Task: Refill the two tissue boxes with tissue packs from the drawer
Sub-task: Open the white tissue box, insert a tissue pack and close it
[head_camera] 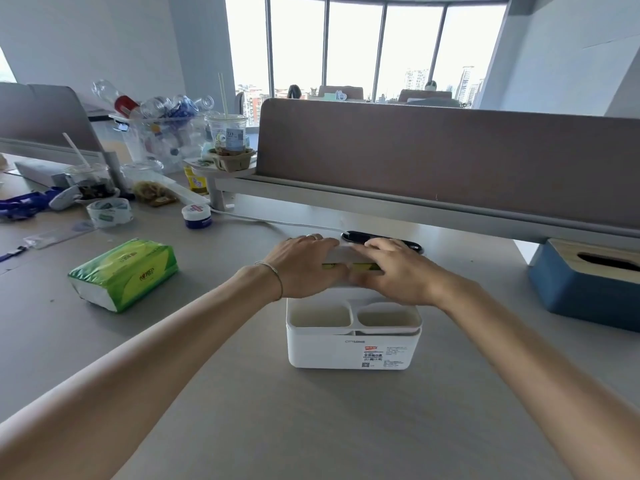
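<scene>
A white tissue box [349, 348] with two front compartments stands in the middle of the desk. Both hands lie flat on its white lid [341, 254], my left hand [304, 265] on the left and my right hand [391, 271] on the right. Between them the lid's slot shows the green of a tissue pack [360, 269] inside. A second green tissue pack [124, 271] lies loose on the desk to the left. At the right edge a blue tissue box [571, 292] with a wooden lid and a dark slot stands apart from my hands.
A grey desk divider [433, 150] runs behind the box, with a black cable port [356, 235] just beyond my fingers. Back left are drink cups [228, 136], a bag of empty bottles [159, 116], a tape roll [109, 211] and a small blue jar [196, 216].
</scene>
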`<state>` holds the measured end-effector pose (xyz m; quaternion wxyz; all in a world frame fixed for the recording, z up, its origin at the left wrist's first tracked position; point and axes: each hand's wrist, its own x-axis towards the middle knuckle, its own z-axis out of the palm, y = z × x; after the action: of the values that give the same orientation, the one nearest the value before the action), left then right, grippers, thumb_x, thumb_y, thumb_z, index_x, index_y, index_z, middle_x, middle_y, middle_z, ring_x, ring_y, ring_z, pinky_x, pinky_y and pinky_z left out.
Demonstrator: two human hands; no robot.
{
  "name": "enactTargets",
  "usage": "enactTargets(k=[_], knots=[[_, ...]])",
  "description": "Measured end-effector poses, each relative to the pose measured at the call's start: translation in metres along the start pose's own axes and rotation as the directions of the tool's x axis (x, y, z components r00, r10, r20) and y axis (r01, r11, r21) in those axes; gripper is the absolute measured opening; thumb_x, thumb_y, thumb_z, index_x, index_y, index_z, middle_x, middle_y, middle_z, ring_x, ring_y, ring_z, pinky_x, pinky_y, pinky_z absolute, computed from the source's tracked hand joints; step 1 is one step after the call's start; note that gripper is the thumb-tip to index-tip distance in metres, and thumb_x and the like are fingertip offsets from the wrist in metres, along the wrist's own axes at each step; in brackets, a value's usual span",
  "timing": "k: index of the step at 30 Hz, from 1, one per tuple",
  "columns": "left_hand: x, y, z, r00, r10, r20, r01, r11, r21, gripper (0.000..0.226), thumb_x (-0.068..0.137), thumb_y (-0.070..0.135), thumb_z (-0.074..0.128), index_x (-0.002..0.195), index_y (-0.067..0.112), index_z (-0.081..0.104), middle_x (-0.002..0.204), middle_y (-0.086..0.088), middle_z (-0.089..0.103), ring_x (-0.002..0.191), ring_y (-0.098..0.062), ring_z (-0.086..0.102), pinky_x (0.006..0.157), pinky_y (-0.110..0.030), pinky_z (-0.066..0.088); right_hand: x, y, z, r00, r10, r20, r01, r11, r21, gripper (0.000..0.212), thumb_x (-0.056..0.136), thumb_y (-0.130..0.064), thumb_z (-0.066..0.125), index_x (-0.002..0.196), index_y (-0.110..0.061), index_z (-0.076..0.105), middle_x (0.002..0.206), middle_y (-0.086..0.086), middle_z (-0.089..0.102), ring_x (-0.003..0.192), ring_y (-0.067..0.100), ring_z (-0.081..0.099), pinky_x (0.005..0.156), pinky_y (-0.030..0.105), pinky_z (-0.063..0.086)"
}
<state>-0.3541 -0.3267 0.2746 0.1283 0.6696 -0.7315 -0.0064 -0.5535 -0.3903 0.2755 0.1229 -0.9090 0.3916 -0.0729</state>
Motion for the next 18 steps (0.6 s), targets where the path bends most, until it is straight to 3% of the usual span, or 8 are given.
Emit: enactTargets(k=[2, 5, 8, 13, 16, 18], knots=[[-0.001, -0.007, -0.004, 0.989, 0.061, 0.134, -0.058, 0.998, -0.029, 0.076, 0.085, 0.076, 0.043, 0.149, 0.035, 0.04, 0.141, 0.005, 0.052, 0.124, -0.023, 0.052, 0.098, -0.038, 0.041, 0.0, 0.008, -0.012, 0.993, -0.046, 0.11, 0.041, 0.998, 0.046, 0.099, 0.073, -0.083, 0.057, 0.156, -0.042, 0.022, 0.159, -0.014, 0.028, 0.147, 0.01, 0.023, 0.119, 0.04, 0.026], [-0.001, -0.014, -0.005, 0.974, 0.108, 0.197, -0.099, 0.994, -0.056, 0.104, 0.066, 0.088, 0.055, 0.155, 0.043, 0.024, 0.144, 0.012, 0.045, 0.128, -0.015, 0.046, 0.108, -0.04, 0.04, -0.005, 0.012, -0.019, 0.984, -0.067, 0.164, 0.056, 0.996, 0.069, 0.1, 0.071, -0.064, 0.078, 0.154, -0.04, 0.028, 0.155, -0.018, 0.034, 0.141, 0.006, 0.033, 0.115, 0.031, 0.03], [-0.002, -0.016, -0.002, 0.979, 0.13, 0.16, -0.115, 0.989, -0.097, 0.101, 0.064, 0.082, 0.066, 0.151, 0.047, 0.03, 0.141, 0.012, 0.047, 0.127, -0.015, 0.047, 0.108, -0.039, 0.04, -0.004, 0.014, -0.013, 0.99, -0.07, 0.126, 0.057, 0.993, 0.106, 0.097, 0.072, -0.06, 0.08, 0.153, -0.039, 0.032, 0.15, -0.016, 0.039, 0.137, 0.007, 0.037, 0.113, 0.03, 0.033], [-0.002, -0.011, 0.005, 0.979, 0.148, 0.143, -0.133, 0.985, -0.107, 0.095, 0.063, 0.08, 0.058, 0.149, 0.048, 0.032, 0.138, 0.004, 0.049, 0.126, -0.021, 0.047, 0.11, -0.039, 0.035, -0.004, 0.015, -0.007, 0.986, -0.055, 0.155, 0.035, 0.99, 0.133, 0.098, 0.07, -0.069, 0.074, 0.153, -0.039, 0.032, 0.143, -0.017, 0.038, 0.135, 0.008, 0.038, 0.114, 0.035, 0.035], [-0.009, -0.008, 0.014, 0.981, 0.157, 0.115, -0.154, 0.987, -0.035, 0.092, 0.076, 0.074, 0.056, 0.155, 0.043, 0.021, 0.153, -0.001, 0.036, 0.138, -0.025, 0.036, 0.118, -0.039, 0.023, -0.005, 0.016, -0.002, 0.988, -0.04, 0.148, 0.023, 0.993, 0.118, 0.098, 0.071, -0.068, 0.074, 0.154, -0.038, 0.031, 0.154, -0.011, 0.028, 0.143, 0.011, 0.03, 0.118, 0.037, 0.03], [-0.013, -0.008, 0.021, 0.98, 0.175, 0.09, -0.177, 0.984, 0.013, 0.086, 0.086, 0.076, 0.04, 0.159, 0.04, 0.012, 0.165, -0.004, 0.022, 0.152, -0.023, 0.018, 0.125, -0.041, 0.011, -0.006, 0.016, 0.002, 0.99, -0.025, 0.142, 0.012, 0.996, 0.092, 0.098, 0.073, -0.069, 0.07, 0.155, -0.039, 0.026, 0.163, -0.006, 0.016, 0.151, 0.017, 0.017, 0.122, 0.042, 0.022]])
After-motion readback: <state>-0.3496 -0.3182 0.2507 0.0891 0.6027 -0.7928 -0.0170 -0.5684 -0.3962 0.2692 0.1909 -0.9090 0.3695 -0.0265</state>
